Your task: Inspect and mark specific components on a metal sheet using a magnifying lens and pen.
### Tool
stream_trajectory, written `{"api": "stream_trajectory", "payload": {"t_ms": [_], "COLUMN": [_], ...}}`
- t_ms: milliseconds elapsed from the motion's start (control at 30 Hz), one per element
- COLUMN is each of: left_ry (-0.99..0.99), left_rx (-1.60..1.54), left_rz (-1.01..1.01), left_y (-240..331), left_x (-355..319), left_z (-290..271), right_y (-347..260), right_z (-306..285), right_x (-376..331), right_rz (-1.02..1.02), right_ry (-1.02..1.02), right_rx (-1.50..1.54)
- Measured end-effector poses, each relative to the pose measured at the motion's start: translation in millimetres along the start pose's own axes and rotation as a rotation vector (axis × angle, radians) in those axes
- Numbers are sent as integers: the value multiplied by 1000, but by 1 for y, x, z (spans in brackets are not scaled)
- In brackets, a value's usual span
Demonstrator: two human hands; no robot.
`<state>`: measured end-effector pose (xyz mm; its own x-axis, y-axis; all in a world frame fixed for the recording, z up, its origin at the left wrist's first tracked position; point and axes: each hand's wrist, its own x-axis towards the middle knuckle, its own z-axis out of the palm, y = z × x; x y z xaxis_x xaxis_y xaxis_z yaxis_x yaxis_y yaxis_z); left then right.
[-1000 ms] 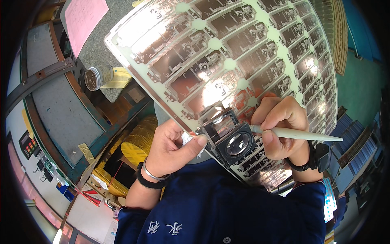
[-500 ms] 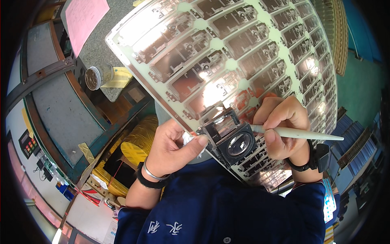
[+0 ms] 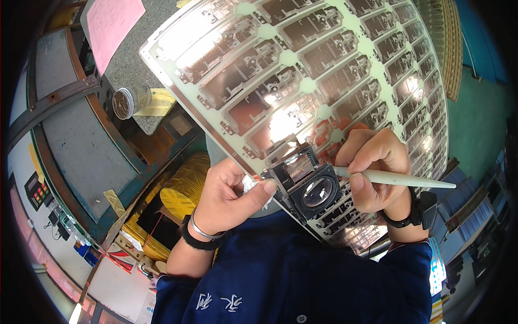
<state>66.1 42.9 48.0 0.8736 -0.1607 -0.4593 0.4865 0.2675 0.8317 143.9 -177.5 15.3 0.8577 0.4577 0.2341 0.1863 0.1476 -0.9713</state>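
A large pale-green circuit board panel with rows of shiny copper patterns slants across the view. At its near left edge my left hand is closed, with a crumpled white tissue under the thumb; its other fingers are partly hidden. The thumb tip rests against a black folding magnifier, which stands unfolded on the panel, its round lens facing up. My right hand pinches a slim, pale pen-shaped tool just right of the magnifier. The tool's working tip is hidden beside the magnifier.
At the upper left, a grey tabletop carries a pink sheet and a small tub beside yellow tape. Grey framed panels stand further left. Something wrapped in yellow lies behind my left wrist. Blue racks are at the right.
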Motion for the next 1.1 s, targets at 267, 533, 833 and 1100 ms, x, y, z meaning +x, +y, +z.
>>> {"api": "stream_trajectory", "payload": {"t_ms": [267,533,833,1100], "left_ry": [-24,-34,-18,-1], "left_rx": [-20,8,-14,-7], "left_rz": [-55,1,-20,-77], "left_y": [-1,-3,0,-1], "left_x": [-1,2,2,0], "left_z": [-4,-4,-1,-3], "right_y": [4,5,5,3], "right_z": [0,-1,-1,-1], "right_x": [1,0,-1,-1], "right_rz": [-27,-23,-9,9], "right_ry": [-10,-10,4,5], "right_rx": [13,9,22,6]}}
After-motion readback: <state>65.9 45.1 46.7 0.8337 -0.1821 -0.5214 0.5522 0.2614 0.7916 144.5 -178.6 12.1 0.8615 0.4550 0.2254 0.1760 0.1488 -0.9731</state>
